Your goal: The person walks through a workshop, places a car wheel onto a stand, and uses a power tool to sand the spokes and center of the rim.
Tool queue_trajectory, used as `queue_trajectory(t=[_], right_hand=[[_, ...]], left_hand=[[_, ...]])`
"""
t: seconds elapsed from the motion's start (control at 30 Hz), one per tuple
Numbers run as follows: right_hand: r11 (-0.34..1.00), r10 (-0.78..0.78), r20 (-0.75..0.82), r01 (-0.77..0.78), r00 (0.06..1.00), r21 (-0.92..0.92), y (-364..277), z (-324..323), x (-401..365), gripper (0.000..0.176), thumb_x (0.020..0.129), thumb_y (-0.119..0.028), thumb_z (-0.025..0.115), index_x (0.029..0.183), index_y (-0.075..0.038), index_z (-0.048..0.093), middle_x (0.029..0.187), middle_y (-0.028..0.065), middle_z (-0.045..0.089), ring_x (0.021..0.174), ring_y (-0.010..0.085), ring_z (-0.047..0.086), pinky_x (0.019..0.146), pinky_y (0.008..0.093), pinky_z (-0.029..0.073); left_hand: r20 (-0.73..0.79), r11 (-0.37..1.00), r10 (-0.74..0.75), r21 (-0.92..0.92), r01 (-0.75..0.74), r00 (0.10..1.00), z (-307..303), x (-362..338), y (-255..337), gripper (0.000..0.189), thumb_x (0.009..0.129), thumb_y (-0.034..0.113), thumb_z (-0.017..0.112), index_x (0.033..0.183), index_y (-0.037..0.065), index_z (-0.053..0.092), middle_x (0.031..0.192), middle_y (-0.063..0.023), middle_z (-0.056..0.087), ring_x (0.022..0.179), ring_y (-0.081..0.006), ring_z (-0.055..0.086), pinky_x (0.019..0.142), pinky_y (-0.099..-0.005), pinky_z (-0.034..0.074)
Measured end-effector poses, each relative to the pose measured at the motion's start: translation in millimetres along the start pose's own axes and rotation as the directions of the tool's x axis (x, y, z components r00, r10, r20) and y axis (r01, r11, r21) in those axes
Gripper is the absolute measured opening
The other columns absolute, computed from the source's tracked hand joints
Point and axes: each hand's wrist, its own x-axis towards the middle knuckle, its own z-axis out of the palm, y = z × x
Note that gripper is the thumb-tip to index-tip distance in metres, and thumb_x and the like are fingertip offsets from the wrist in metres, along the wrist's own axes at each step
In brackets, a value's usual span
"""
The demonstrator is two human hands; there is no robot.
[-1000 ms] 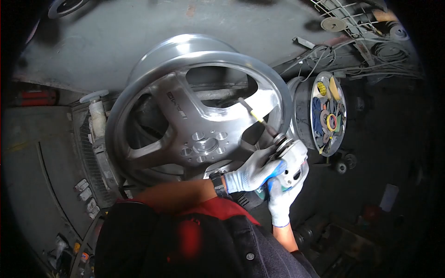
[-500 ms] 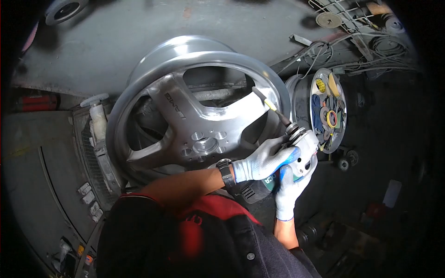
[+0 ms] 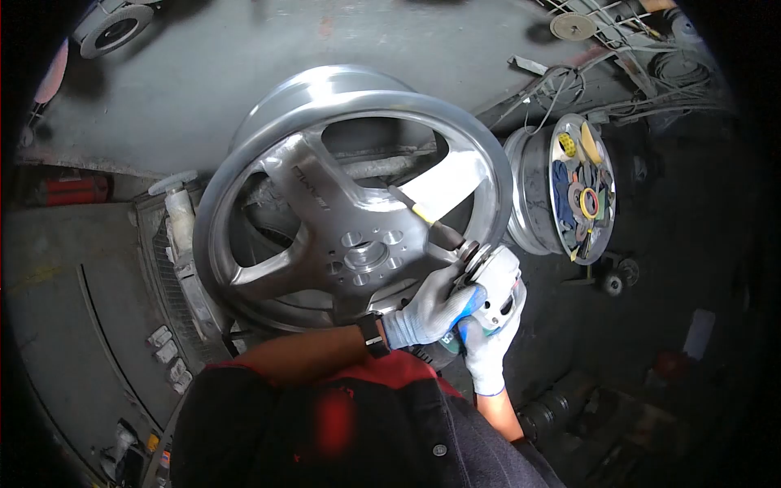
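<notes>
My left hand [image 3: 431, 309], in a white and blue coated glove with a watch at the wrist, is closed around an angle grinder [image 3: 498, 268]. My right hand [image 3: 490, 350], gloved alike, grips the same grinder from the right, below its pale metal head. Part of the green body is hidden under the gloves. From the spindle a slim shaft with a yellow band [image 3: 423, 213] points up and left. Its dark tip lies over the inner end of the bright upper-right spoke of a large alloy wheel [image 3: 370, 203], which leans with its face towards me.
On the right, a second wheel rim [image 3: 529, 191] holds tape rolls [image 3: 589, 203] and several abrasive pieces. Cables [image 3: 561, 85] lie at the upper right. A stand with a white-wrapped post [image 3: 181, 218] is to the left, and a red object [image 3: 77, 190] sits beyond it.
Both hands and the grinder have moved left and slightly down. The shaft's tip has gone from the outer end of the spoke near the rim inwards towards the hub.
</notes>
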Motion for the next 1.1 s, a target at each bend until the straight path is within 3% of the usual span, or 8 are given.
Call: queue_trajectory(t=[0.1, 0.2, 0.23, 0.43, 0.77, 0.97, 1.03, 1.1], right_hand=[[0.996, 0.022, -0.090, -0.014, 0.996, 0.084, 13, -9, 8, 0.083, 0.063, -0.010, 0.069, 0.139, 0.003, 0.037, 0.129, 0.0153, 0.052, 0.121, 0.0235, 0.051, 0.108, 0.0392, 0.037], [0.970, 0.009, -0.173, 0.033, 0.985, 0.241, 19, -21, 19, 0.087, 0.074, -0.022, 0.074, 0.145, 0.004, 0.031, 0.133, 0.0139, 0.050, 0.124, 0.0221, 0.048, 0.108, 0.0375, 0.036], [0.965, 0.021, -0.208, 0.034, 0.978, 0.259, 18, -23, 23, 0.088, 0.076, -0.026, 0.075, 0.146, 0.004, 0.031, 0.133, 0.0137, 0.049, 0.124, 0.0219, 0.048, 0.108, 0.0373, 0.037], [0.972, -0.022, -0.218, 0.072, 0.976, 0.223, 29, -22, 20, 0.088, 0.075, -0.019, 0.074, 0.147, 0.006, 0.029, 0.134, 0.0156, 0.049, 0.125, 0.0237, 0.048, 0.108, 0.0375, 0.036], [0.997, 0.029, -0.103, -0.021, 0.994, 0.071, 27, 8, -19, 0.087, 0.063, -0.009, 0.070, 0.142, 0.002, 0.034, 0.129, 0.0157, 0.052, 0.122, 0.0248, 0.051, 0.108, 0.0404, 0.037], [0.912, 0.089, -0.015, -0.075, 0.996, 0.402, 44, -1, -1, 0.084, 0.072, -0.031, 0.075, 0.140, 0.001, 0.038, 0.130, 0.0117, 0.052, 0.123, 0.0203, 0.051, 0.106, 0.0355, 0.039], [0.866, 0.143, -0.059, -0.095, 0.988, 0.491, 55, -7, 2, 0.089, 0.074, -0.039, 0.079, 0.142, 0.001, 0.036, 0.129, 0.0110, 0.053, 0.122, 0.0188, 0.051, 0.105, 0.0344, 0.040], [0.866, 0.070, -0.091, -0.015, 0.993, 0.500, 59, -14, 14, 0.084, 0.082, -0.042, 0.074, 0.143, 0.001, 0.036, 0.129, 0.0093, 0.054, 0.118, 0.0177, 0.054, 0.102, 0.0334, 0.042]], left_hand=[[-0.037, 0.997, -0.056, 0.059, 0.058, 0.998, 9, 16, 1, 0.040, 0.097, 0.022, 0.058, 0.128, -0.004, 0.054, 0.112, -0.0119, 0.066, 0.104, -0.0123, 0.059, 0.091, -0.0310, 0.048], [0.066, 0.988, -0.048, 0.147, 0.038, 0.997, 17, 49, -1, 0.039, 0.097, 0.029, 0.060, 0.117, -0.004, 0.058, 0.092, -0.0132, 0.069, 0.087, -0.0144, 0.062, 0.078, -0.0342, 0.050], [0.100, 0.974, -0.176, 0.164, 0.158, 0.979, 18, 60, 0, 0.033, 0.099, 0.022, 0.055, 0.115, -0.005, 0.059, 0.102, -0.0106, 0.066, 0.095, -0.0112, 0.056, 0.083, -0.0309, 0.049], [0.129, 0.958, -0.185, 0.246, 0.149, 0.974, 12, 56, -3, 0.035, 0.098, 0.025, 0.057, 0.116, -0.005, 0.058, 0.103, -0.0109, 0.065, 0.095, -0.0111, 0.056, 0.082, -0.0313, 0.049], [-0.023, 0.997, -0.010, 0.082, 0.012, 1.000, -2, -7, -7, 0.038, 0.096, 0.019, 0.056, 0.125, -0.005, 0.056, 0.111, -0.0133, 0.067, 0.102, -0.0153, 0.062, 0.091, -0.0326, 0.049], [-0.063, 0.928, -0.053, 0.365, 0.073, 0.997, 4, 6, -4, 0.038, 0.097, 0.020, 0.057, 0.126, -0.004, 0.054, 0.111, -0.0185, 0.067, 0.103, -0.0249, 0.067, 0.091, -0.0372, 0.050], [-0.054, 0.894, 0.109, 0.442, -0.074, 0.993, 13, 22, -8, 0.036, 0.097, 0.024, 0.059, 0.122, -0.003, 0.056, 0.104, -0.0194, 0.069, 0.097, -0.0298, 0.069, 0.085, -0.0386, 0.052], [-0.028, 0.904, -0.096, 0.416, 0.099, 0.995, 18, 42, -10, 0.038, 0.097, 0.029, 0.060, 0.116, -0.003, 0.057, 0.097, -0.0189, 0.071, 0.092, -0.0320, 0.071, 0.082, -0.0396, 0.053]])
